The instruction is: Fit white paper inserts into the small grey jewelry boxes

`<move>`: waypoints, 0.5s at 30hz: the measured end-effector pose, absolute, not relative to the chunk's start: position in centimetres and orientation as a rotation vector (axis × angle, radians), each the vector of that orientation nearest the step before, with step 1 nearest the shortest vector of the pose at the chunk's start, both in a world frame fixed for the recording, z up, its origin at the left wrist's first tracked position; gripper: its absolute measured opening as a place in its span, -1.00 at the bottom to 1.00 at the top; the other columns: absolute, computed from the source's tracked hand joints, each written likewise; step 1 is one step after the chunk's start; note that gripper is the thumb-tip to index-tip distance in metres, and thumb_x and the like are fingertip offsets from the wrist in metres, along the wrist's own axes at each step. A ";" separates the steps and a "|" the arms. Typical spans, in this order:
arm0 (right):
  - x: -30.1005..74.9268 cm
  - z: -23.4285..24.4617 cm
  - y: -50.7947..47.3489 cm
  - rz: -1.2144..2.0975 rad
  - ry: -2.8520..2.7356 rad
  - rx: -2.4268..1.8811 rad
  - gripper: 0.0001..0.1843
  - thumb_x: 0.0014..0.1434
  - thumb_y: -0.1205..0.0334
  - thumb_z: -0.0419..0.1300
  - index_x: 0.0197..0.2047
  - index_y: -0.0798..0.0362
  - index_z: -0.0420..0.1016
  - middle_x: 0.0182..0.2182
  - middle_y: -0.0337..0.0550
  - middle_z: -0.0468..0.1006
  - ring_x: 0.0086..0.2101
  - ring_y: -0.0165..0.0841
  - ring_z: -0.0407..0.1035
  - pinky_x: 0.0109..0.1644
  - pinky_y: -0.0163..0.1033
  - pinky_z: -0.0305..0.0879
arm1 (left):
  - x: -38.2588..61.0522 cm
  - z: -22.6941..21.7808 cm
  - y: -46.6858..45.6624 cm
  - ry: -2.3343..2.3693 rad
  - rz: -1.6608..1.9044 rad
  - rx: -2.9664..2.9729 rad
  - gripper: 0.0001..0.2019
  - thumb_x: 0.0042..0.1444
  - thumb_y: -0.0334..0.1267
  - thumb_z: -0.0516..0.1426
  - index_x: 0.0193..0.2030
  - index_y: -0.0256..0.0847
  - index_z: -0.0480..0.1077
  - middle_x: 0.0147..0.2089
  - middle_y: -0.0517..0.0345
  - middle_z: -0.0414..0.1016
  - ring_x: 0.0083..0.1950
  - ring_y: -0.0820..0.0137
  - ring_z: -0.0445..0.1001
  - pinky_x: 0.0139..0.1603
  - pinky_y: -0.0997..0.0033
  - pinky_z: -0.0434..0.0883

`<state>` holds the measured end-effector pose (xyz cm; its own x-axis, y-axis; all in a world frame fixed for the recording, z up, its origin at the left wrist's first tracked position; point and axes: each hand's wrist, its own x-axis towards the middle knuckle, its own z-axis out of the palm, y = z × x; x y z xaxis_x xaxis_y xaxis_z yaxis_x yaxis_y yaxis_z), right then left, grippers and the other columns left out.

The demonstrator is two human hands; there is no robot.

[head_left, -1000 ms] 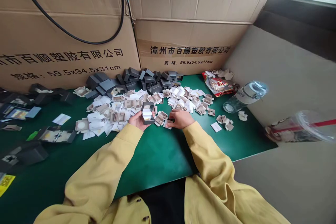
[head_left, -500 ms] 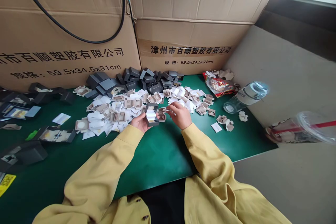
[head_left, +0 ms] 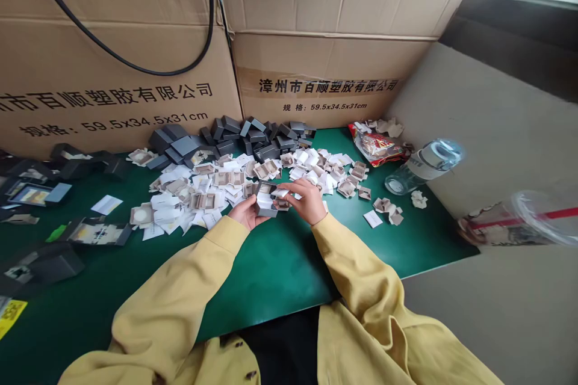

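Observation:
My left hand [head_left: 244,213] is curled around a small open dark grey box [head_left: 266,200] with a white lining, held just above the green table [head_left: 271,271]. My right hand [head_left: 308,200] pinches a small beige and white card insert [head_left: 280,194] at the box's open top. Both arms wear yellow sleeves. Right behind the hands spreads a heap of loose white and beige inserts [head_left: 212,186]. A pile of shut dark grey boxes [head_left: 253,135] lies farther back against the cartons.
Two big cardboard cartons [head_left: 316,72] with a black cable [head_left: 135,66] stand at the back. A clear bottle [head_left: 422,165] and a red snack bag [head_left: 374,145] lie to the right. More dark boxes and trays [head_left: 49,192] sit left. A plastic cup [head_left: 519,222] lies off the table's right edge.
My right hand lifted an insert off the table and brought it left to the open box. My left hand tilted the box toward it.

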<state>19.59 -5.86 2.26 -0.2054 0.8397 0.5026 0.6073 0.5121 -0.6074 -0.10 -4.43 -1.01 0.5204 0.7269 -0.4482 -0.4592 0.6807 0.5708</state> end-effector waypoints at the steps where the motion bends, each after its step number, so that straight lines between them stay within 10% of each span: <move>1: 19.5 2.4 -5.9 0.375 -1.908 -1.170 -0.76 0.14 0.15 0.13 -0.13 0.00 0.49 -0.42 -0.15 0.47 -0.35 -0.35 0.31 -0.22 -0.25 0.27 | -0.1 -0.9 -4.4 0.743 0.741 0.403 -0.46 0.19 -0.22 -0.04 0.27 -0.41 -0.02 -0.14 -0.14 0.50 -0.10 0.21 0.49 -0.20 0.31 0.46; 15: 18.8 2.6 -6.3 0.701 -1.737 -1.179 -0.59 0.07 0.31 0.08 0.03 0.03 0.34 -0.23 -0.13 0.47 -0.42 -0.44 0.32 -0.33 -0.32 0.35 | -0.3 -1.5 -4.3 0.705 0.693 0.398 -0.48 0.21 -0.19 -0.08 0.28 -0.35 -0.02 -0.14 -0.14 0.50 -0.11 0.24 0.49 -0.22 0.35 0.45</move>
<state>18.84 -6.32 2.62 -0.1452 0.9219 0.3591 0.4148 0.3862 -0.8239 -0.27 -4.26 -1.47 0.5559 0.6964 -0.4539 -0.4415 0.7100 0.5485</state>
